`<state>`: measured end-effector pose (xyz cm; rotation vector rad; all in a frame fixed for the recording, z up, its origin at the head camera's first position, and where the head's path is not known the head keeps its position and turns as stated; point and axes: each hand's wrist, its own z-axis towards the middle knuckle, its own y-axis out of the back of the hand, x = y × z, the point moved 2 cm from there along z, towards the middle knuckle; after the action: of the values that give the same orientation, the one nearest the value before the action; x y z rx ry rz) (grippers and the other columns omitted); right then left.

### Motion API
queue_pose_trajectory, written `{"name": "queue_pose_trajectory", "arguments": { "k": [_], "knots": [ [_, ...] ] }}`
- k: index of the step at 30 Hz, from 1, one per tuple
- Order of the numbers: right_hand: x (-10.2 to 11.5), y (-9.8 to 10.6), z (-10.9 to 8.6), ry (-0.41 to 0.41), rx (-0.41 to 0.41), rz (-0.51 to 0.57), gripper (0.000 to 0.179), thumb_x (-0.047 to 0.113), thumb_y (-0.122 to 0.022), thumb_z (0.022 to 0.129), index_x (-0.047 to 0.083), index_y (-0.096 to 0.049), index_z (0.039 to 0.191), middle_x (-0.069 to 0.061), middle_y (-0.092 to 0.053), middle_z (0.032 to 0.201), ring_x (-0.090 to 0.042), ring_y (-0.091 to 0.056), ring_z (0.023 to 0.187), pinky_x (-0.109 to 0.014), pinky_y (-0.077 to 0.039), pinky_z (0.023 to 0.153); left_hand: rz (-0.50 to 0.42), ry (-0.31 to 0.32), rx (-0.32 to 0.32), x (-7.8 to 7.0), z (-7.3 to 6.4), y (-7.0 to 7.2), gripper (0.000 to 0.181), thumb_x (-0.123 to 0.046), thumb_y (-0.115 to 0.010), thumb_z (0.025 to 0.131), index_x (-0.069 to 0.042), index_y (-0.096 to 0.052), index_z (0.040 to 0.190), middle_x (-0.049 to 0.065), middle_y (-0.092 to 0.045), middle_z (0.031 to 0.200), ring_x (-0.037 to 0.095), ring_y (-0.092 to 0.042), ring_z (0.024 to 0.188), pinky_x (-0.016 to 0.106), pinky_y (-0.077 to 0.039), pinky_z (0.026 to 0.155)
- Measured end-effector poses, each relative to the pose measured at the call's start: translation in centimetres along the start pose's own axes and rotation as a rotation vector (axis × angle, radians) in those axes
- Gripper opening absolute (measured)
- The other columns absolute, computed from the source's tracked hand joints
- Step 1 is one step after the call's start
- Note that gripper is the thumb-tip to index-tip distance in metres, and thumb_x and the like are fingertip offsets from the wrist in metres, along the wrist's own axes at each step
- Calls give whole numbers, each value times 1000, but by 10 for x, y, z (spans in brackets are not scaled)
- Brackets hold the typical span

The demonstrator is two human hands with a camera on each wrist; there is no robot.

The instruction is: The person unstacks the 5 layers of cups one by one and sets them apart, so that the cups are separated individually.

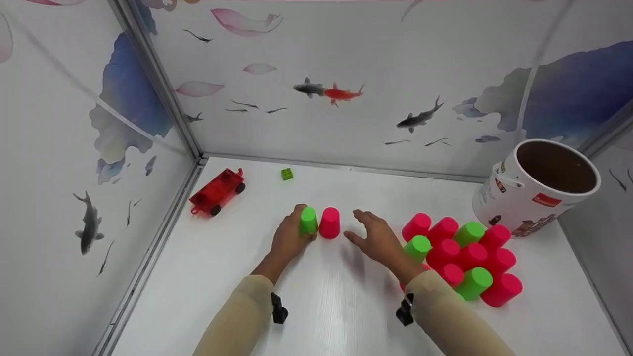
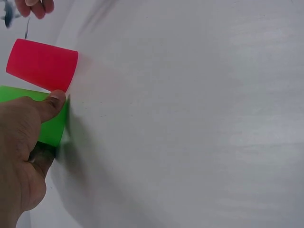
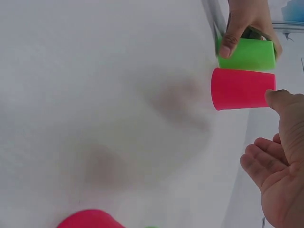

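Note:
A green cup (image 1: 308, 221) stands upside down on the white table, and my left hand (image 1: 288, 234) grips it from the left with thumb and fingers around its sides. Close on its right stands a pink cup (image 1: 330, 223), also upside down. My right hand (image 1: 377, 238) is to the right of the pink cup, fingers spread and holding nothing. In the left wrist view the thumb lies on the green cup (image 2: 53, 124) near its rim, beside the pink cup (image 2: 42, 64). The right wrist view has the right hand (image 3: 280, 166) with its palm showing, thumb extended.
Several pink and green cups (image 1: 472, 254) are grouped upside down at the right, partly behind the right forearm. A white bucket (image 1: 514, 202) stands behind them. A red toy wagon (image 1: 217, 192) and a small green block (image 1: 287, 174) lie at the back left. Printed panels (image 1: 346, 133) enclose the table.

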<state>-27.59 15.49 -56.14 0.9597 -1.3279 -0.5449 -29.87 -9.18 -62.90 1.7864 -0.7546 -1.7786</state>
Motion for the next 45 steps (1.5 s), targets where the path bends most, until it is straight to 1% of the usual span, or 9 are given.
{"name": "queue_pose_trajectory", "arguments": {
  "k": [6, 13, 18, 23, 30, 35, 39, 42, 45],
  "knots": [
    [14, -18, 18, -9, -1, 67, 74, 32, -80, 104, 6, -48, 165, -19, -59, 162, -40, -56, 153, -56, -49, 124, 15, -5, -7, -3, 0, 1, 77, -14, -89, 92, -25, -46, 155, 9, -71, 131, 31, -65, 123, 55, -55, 114],
    [30, -31, 29, 24, -17, 105, 76, 24, -81, 102, 1, -45, 165, -22, -59, 161, -41, -56, 152, -53, -48, 125, 45, -34, 1, -6, 1, 2, 78, -16, -90, 93, -23, -44, 155, 10, -71, 134, 31, -67, 125, 53, -55, 115],
    [28, -40, 34, 19, -50, 132, 68, 18, -81, 102, -3, -52, 159, -23, -64, 155, -40, -62, 146, -52, -50, 124, 64, -46, -4, -7, 0, 0, 80, -15, -90, 93, -21, -42, 157, 14, -70, 137, 34, -67, 126, 53, -55, 115],
    [23, -45, 34, -15, -53, 171, 65, 15, -82, 101, -1, -54, 156, -22, -67, 149, -37, -66, 140, -52, -54, 120, 43, -71, -11, -10, 0, -2, 78, -15, -90, 92, -20, -45, 155, 13, -72, 133, 33, -68, 121, 54, -57, 110],
    [8, -20, 32, -76, -23, 154, 78, 18, -85, 98, 9, -45, 164, -18, -62, 155, -38, -61, 144, -55, -58, 114, 31, -50, -12, -10, 0, -1, 80, -13, -91, 91, -22, -44, 156, 16, -70, 137, 36, -67, 126, 57, -56, 113],
    [-16, 10, 30, -153, -14, 136, 82, 19, -89, 93, 6, -45, 161, -20, -61, 153, -41, -60, 142, -56, -61, 110, 32, -42, -9, -7, -1, 1, 81, -16, -91, 92, -22, -43, 157, 18, -69, 141, 38, -67, 131, 59, -55, 114],
    [-36, 33, 28, -182, -33, 110, 92, 18, -92, 89, 9, -41, 164, -21, -59, 154, -44, -59, 142, -57, -63, 106, 45, -38, -10, -4, -2, 2, 83, -17, -91, 92, -21, -42, 159, 19, -69, 140, 39, -67, 130, 59, -55, 113],
    [-47, 42, 26, -182, -56, 73, 94, 16, -93, 88, 7, -39, 165, -24, -59, 153, -47, -60, 140, -59, -64, 103, 39, -24, -11, -1, -2, 2, 83, -19, -92, 92, -22, -43, 158, 19, -70, 138, 39, -68, 129, 59, -56, 111],
    [-55, 46, 23, -208, -38, 23, 92, 15, -92, 89, 2, -40, 164, -28, -57, 154, -50, -57, 141, -61, -62, 105, 28, -4, -5, 1, -1, 0, 82, -20, -92, 92, -24, -44, 158, 18, -70, 137, 39, -68, 129, 59, -56, 111]
  ]
}}
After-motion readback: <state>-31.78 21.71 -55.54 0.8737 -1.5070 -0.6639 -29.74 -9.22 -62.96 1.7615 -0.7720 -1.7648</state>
